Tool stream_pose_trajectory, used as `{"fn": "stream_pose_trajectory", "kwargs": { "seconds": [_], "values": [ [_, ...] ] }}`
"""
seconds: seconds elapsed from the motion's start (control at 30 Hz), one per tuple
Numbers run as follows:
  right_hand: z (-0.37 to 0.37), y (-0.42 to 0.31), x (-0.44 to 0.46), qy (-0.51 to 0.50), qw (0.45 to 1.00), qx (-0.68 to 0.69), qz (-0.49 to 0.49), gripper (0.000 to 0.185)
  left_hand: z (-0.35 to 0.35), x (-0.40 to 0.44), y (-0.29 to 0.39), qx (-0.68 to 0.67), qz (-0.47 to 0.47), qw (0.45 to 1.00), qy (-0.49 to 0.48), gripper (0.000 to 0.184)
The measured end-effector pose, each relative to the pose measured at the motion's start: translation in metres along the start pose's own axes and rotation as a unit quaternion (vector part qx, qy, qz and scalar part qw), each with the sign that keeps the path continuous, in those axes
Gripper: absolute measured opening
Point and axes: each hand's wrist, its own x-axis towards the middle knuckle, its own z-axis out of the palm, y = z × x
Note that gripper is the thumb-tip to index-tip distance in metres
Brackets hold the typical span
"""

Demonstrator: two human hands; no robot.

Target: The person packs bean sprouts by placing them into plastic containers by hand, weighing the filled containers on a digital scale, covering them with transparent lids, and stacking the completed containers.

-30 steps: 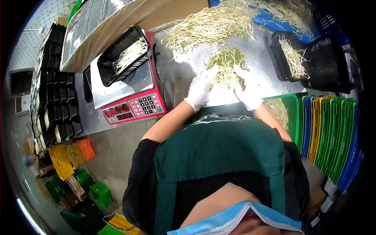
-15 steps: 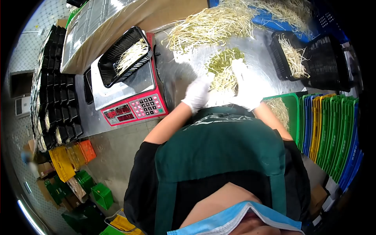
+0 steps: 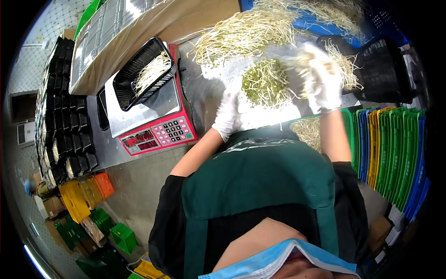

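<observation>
Fingers of our gloved right hand [image 3: 326, 83] close around a loose bunch of bean sprouts [image 3: 305, 69] right of the center of the frame; motion blur hides where each finger lies. On our gloved left hand [image 3: 227, 111], glare washes out the fingers, and we cannot tell whether they are open or curled. Between our hands, a small sprout pile [image 3: 265, 83] with green heads sits on the metal table [image 3: 200, 88], with a larger sprout heap [image 3: 244, 36] behind it at upper center.

Our right hand partly covers the sprout-filled black tray at right, beside the stacked black trays [image 3: 383, 69]. Our right forearm crosses in front of the green crate [image 3: 349, 135], so we see only some of its sprouts. At left, a ribbed black tray [image 3: 149, 52] holding sprouts rests tilted on the red scale [image 3: 158, 114], whose display digits we cannot read. The blue crate [image 3: 309, 23] is cut off at upper right.
</observation>
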Motion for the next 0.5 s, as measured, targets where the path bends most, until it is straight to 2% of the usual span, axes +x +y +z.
{"fn": "stream_pose_trajectory", "kwargs": {
  "seconds": [0.03, 0.07, 0.13, 0.17, 0.2, 0.23, 0.27, 0.3, 0.33, 0.37, 0.4, 0.47, 0.5],
  "values": [
    [-0.015, -0.022, 0.014, 0.005, 0.999, 0.009, -0.031, 0.027, 0.006, -0.004, 0.002, 0.051, -0.002, 0.996, -0.07, 0.097],
    [-0.027, -0.044, 0.025, 0.024, 0.991, -0.034, -0.13, 0.024, 0.005, 0.006, 0.02, 0.104, 0.032, 0.988, -0.105, 0.098],
    [-0.064, -0.081, 0.049, 0.031, 0.979, -0.098, -0.177, 0.019, 0.0, 0.026, 0.056, 0.193, 0.083, 0.963, -0.167, 0.099],
    [-0.082, -0.099, 0.061, 0.037, 0.97, -0.13, -0.201, 0.018, 0.007, 0.034, 0.055, 0.187, 0.086, 0.964, -0.167, 0.099],
    [-0.086, -0.109, 0.062, 0.099, 0.96, -0.161, -0.207, 0.018, 0.016, 0.046, 0.047, 0.234, 0.076, 0.963, -0.107, 0.102],
    [-0.099, -0.106, 0.069, 0.091, 0.956, -0.231, -0.154, 0.026, 0.022, 0.053, 0.041, 0.281, 0.064, 0.956, -0.048, 0.105],
    [-0.123, -0.094, 0.081, 0.083, 0.946, -0.297, -0.098, 0.035, 0.027, 0.05, 0.032, 0.28, 0.066, 0.956, -0.05, 0.105],
    [-0.141, -0.078, 0.084, 0.035, 0.907, -0.419, -0.034, 0.051, 0.03, 0.043, 0.019, 0.255, 0.045, 0.963, -0.073, 0.105],
    [-0.159, -0.063, 0.086, -0.027, 0.844, -0.535, 0.017, 0.067, 0.022, 0.042, 0.018, 0.215, 0.014, 0.971, -0.102, 0.107],
    [-0.153, -0.069, 0.075, -0.04, 0.729, -0.678, -0.083, 0.066, 0.013, 0.042, 0.019, 0.175, -0.019, 0.976, -0.128, 0.109],
    [-0.146, -0.076, 0.057, -0.053, 0.582, -0.791, -0.179, 0.065, -0.005, 0.033, 0.032, 0.119, -0.067, 0.977, -0.161, 0.113],
    [-0.113, -0.087, 0.031, -0.101, 0.692, -0.672, -0.244, 0.054, -0.027, 0.004, 0.031, 0.136, -0.086, 0.965, -0.207, 0.121],
    [-0.088, -0.08, 0.011, -0.109, 0.791, -0.57, -0.192, 0.05, -0.028, -0.01, 0.028, 0.125, -0.067, 0.974, -0.178, 0.129]
  ]
}}
